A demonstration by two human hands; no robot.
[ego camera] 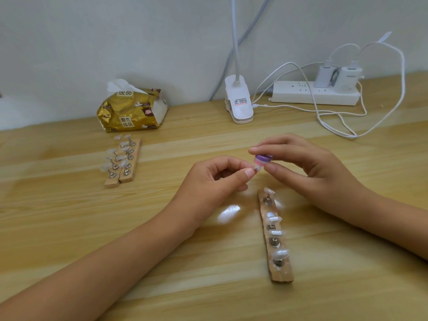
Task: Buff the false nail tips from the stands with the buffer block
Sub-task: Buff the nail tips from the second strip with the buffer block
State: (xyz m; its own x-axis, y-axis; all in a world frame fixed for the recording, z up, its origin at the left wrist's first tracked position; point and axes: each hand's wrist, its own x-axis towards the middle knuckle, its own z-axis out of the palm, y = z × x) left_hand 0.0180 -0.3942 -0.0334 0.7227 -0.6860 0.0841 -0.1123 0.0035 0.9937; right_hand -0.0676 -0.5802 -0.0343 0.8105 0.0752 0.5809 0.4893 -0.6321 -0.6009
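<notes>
Over the light wooden table (pixel 69 216), my left hand (pixel 215 179) pinches 1 clear nail tip (pixel 255 169); my right hand (pixel 301 163) pinches a purple-and-pink buffer block (pixel 262 159).

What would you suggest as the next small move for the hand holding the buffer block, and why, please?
Probably stroke the buffer block across the nail tip. The right hand pinches the block right beside the tip that the left hand pinches, so both look set for buffing.
</notes>
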